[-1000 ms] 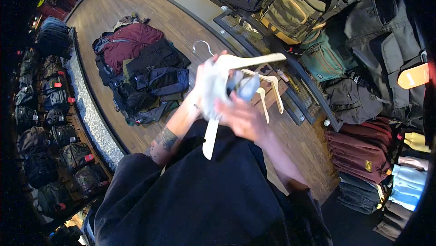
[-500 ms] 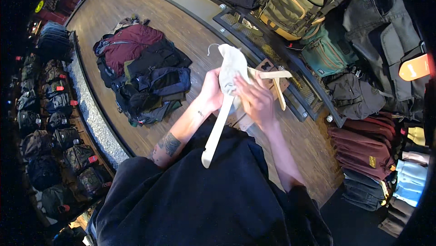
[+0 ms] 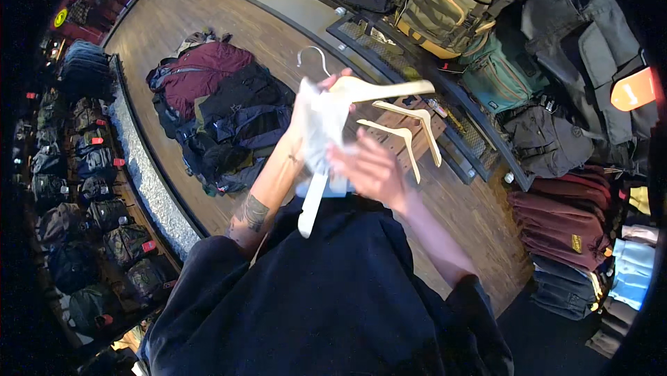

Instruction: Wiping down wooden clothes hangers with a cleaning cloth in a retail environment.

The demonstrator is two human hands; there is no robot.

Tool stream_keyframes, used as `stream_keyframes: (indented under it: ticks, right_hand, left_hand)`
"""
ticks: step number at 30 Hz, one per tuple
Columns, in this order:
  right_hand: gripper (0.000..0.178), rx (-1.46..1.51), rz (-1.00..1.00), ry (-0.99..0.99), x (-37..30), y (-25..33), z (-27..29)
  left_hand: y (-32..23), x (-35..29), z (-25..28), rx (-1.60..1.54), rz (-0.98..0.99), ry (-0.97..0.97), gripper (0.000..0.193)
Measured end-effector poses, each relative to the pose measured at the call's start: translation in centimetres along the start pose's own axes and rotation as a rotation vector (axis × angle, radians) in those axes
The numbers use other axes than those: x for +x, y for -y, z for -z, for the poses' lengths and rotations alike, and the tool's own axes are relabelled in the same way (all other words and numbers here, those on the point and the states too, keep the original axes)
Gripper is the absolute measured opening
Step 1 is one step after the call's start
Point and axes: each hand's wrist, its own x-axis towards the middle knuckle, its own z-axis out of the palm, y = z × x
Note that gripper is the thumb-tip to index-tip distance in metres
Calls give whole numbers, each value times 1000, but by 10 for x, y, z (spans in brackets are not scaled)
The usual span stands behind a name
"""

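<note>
A pale wooden hanger [image 3: 389, 90] with a metal hook is held up before my chest, one arm to the right and the other down toward me. My left hand [image 3: 299, 126] is closed round it near the neck, partly behind a crumpled white cloth [image 3: 323, 122] that covers part of the lower arm. My right hand [image 3: 375, 174] is at the cloth's lower right edge, its fingers smeared by motion. Just beyond, a second wooden hanger [image 3: 417, 118] and a third wooden hanger [image 3: 399, 136] lie by a slatted wooden crate [image 3: 417, 141].
A heap of dark and maroon clothes [image 3: 222, 109] lies on the wooden floor [image 3: 156, 18] at left. Backpacks [image 3: 445, 15] stand along the rack [image 3: 479, 143] at right, above folded maroon garments [image 3: 559, 220]. Shelves of caps [image 3: 90, 188] line the far left.
The held hanger has turned, so its other arm now points right and its hook shows more. The white cloth and both hands have shifted left. My right hand has slid lower.
</note>
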Motion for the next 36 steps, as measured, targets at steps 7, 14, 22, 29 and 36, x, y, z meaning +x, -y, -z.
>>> stream_keyframes:
  ticks: [7, 14, 22, 29, 36]
  right_hand:
    - [24, -64, -159, -41, 10, -15, 8]
    - [30, 392, 87, 203, -20, 62, 3]
    - [31, -104, -57, -69, -6, -39, 8]
    - [34, 74, -54, -73, -17, 14, 1]
    - [25, 170, 97, 75, -29, 79, 12]
  left_hand:
    - [9, -20, -21, -85, 105, -64, 39]
    - [3, -23, -19, -69, 41, -186, 33]
    - [21, -21, -35, -107, 215, -137, 42]
    - [11, 2, -6, -96, 153, 153, 35]
    - [5, -3, -55, -87, 67, -133, 32]
